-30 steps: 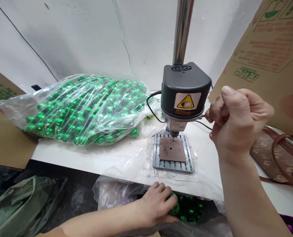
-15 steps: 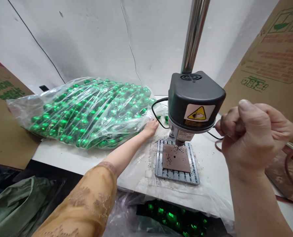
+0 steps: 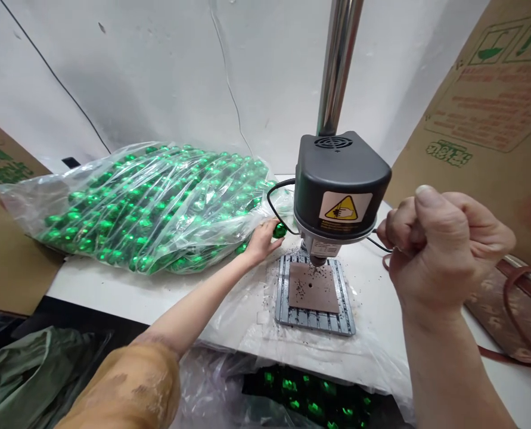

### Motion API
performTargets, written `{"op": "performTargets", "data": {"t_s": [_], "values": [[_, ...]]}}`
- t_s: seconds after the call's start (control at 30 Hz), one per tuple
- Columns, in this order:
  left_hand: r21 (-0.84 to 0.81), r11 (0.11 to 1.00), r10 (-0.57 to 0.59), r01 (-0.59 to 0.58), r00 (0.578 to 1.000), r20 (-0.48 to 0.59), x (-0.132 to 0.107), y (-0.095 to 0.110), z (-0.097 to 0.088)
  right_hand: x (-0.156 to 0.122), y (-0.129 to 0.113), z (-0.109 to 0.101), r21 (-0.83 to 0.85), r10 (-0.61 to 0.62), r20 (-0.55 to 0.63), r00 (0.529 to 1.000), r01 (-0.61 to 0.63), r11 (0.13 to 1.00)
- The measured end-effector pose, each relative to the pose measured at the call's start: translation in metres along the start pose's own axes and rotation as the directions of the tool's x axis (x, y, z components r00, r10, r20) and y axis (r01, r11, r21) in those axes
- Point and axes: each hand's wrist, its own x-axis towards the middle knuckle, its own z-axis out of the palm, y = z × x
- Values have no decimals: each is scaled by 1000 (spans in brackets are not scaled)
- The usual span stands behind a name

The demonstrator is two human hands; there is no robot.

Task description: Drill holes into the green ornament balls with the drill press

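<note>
My left hand reaches across the white table and pinches a shiny green ball at the mouth of a clear plastic bag of green balls. To the right, a small bench drill with a dark grey head stands on a chrome column. Under its bit lies a grey slotted base with a brown pad. My right hand is clenched in a fist round the drill's thin feed lever beside the head.
Cardboard sheets lean at the right and the far left. A brown handbag lies at the right on the table. Below the front edge sits a bag of more green balls. Drill dust speckles the plastic sheet.
My left hand came up from the bag below the table, reached the big bag's mouth, and now holds a green ball there. My right hand has kept its grip on the lever.
</note>
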Motion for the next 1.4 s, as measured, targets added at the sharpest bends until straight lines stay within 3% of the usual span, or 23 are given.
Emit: {"op": "performTargets", "data": {"t_s": [0.1, 0.17, 0.27, 0.33, 0.4, 0.6, 0.83, 1.03, 1.2, 1.4], "values": [[-304, 928, -204, 215, 977, 68, -41, 16, -10, 0, 1, 0, 20, -12, -15, 1000, 12, 1000], [-550, 742, -345, 383, 922, 177, -63, 28, -13, 0, 2, 0, 32, -1, -16, 1000, 1, 999], [-738, 459, -386, 494, 860, 335, -82, 41, -9, 0, 2, 0, 26, -2, -12, 1000, 3, 1000], [-760, 396, -378, 515, 846, 376, -89, 47, -5, -1, 3, 0, 19, -12, -8, 1000, 12, 1000], [-738, 430, -378, 520, 846, 375, -94, 51, 0, -1, 3, 0, 19, -17, -3, 1000, 17, 1000], [-588, 699, -301, 406, 914, 274, -105, 54, 20, -1, 4, -2, 26, -16, 12, 1000, 16, 1000], [-411, 838, -270, 359, 927, 261, -101, 56, 30, 0, 8, -3, 8, -41, 14, 999, 41, 999], [-282, 938, -148, 202, 968, 201, -97, 66, 33, 0, 11, -4, -9, -73, 25, 997, 73, 997], [-174, 978, -94, 112, 989, 110, -101, 74, 47, -1, 11, -3, -35, -52, 12, 999, 52, 998], [-374, 883, -240, 284, 957, 161, -108, 75, 62, -2, 12, -3, 15, -71, 20, 997, 71, 997]]}}
